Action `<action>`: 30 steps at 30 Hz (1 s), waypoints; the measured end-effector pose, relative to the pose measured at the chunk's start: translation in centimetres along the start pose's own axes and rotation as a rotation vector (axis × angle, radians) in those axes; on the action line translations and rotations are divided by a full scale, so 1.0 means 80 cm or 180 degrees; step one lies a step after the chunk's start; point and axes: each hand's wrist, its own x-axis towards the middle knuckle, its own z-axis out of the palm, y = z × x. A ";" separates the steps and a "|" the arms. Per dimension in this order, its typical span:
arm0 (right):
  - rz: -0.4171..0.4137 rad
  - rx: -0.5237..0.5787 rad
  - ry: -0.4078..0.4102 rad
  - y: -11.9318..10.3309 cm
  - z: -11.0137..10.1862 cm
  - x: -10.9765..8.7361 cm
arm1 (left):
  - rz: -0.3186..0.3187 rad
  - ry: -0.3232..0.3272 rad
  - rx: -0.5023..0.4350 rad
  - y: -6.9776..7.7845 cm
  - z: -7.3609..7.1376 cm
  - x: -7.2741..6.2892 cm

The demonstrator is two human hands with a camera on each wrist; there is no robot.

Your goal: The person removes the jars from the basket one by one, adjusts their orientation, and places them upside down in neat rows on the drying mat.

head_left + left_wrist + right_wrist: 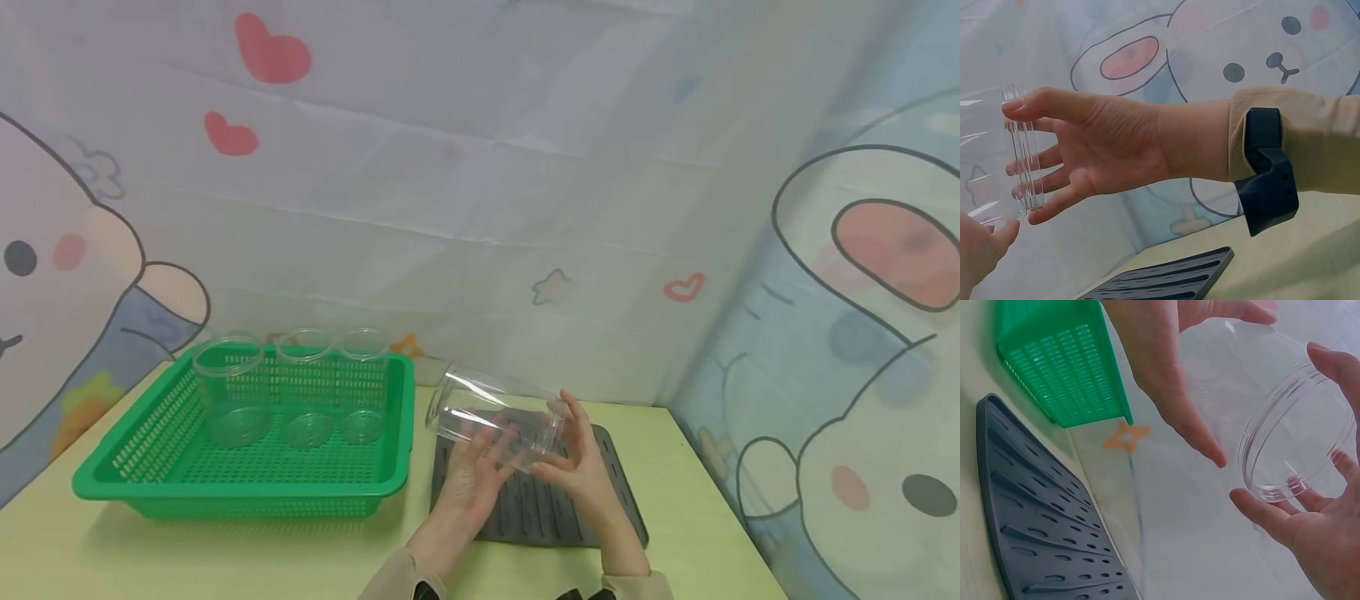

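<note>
A clear plastic jar lies tilted on its side in the air above the dark grey ridged mat. My left hand holds its body from below, the fingers spread along the wall. With fingertips and thumb around the rim, my right hand grips the jar's right end. Screw threads show at that mouth in the right wrist view. Seen from the left wrist, the thumb and fingers of the right hand circle the threaded end, while only part of the left hand shows.
On the left of the pale yellow table stands a green plastic basket. Inside it are three clear jars, upright in a row. A printed cloth hangs behind the table and along its right side.
</note>
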 end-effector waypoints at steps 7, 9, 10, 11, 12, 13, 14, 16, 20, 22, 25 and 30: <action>0.0006 -0.0034 0.0027 0.000 -0.007 -0.001 | 0.0037 -0.0153 0.0058 0.000 0.001 0.007; 0.0019 -0.0045 0.0034 0.000 -0.011 -0.001 | 0.0042 -0.0181 0.0077 0.000 0.001 0.010; 0.0016 -0.0040 0.0037 0.000 -0.013 -0.001 | 0.0043 -0.0200 0.0079 0.000 0.002 0.011; 0.0023 -0.0041 0.0044 0.000 -0.015 -0.002 | 0.0041 -0.0213 0.0086 0.000 0.002 0.013; 0.0021 -0.0036 0.0049 -0.001 -0.017 -0.003 | 0.0043 -0.0229 0.0087 0.000 0.003 0.015; 0.0018 -0.0037 0.0059 -0.002 -0.020 -0.003 | 0.0045 -0.0242 0.0097 0.000 0.004 0.016; 0.0009 -0.0049 0.0070 -0.003 -0.022 -0.004 | 0.0052 -0.0254 0.0106 -0.001 0.005 0.018; -0.0017 -0.0106 0.0099 -0.004 -0.027 -0.006 | 0.0064 -0.0261 0.0147 -0.001 0.007 0.021; -0.0141 -0.0223 0.0187 -0.004 -0.040 -0.012 | 0.0105 -0.0248 0.0254 -0.001 0.013 0.028; -0.0251 -0.0180 0.0207 -0.001 -0.048 -0.015 | 0.0138 -0.0238 0.0304 -0.002 0.017 0.032; -0.0392 -0.0136 0.0242 0.004 -0.065 -0.018 | 0.0182 -0.0214 0.0351 -0.003 0.022 0.039; -0.0292 -0.0200 0.0486 0.011 -0.094 -0.027 | 0.0219 -0.0087 0.0487 -0.007 0.032 0.054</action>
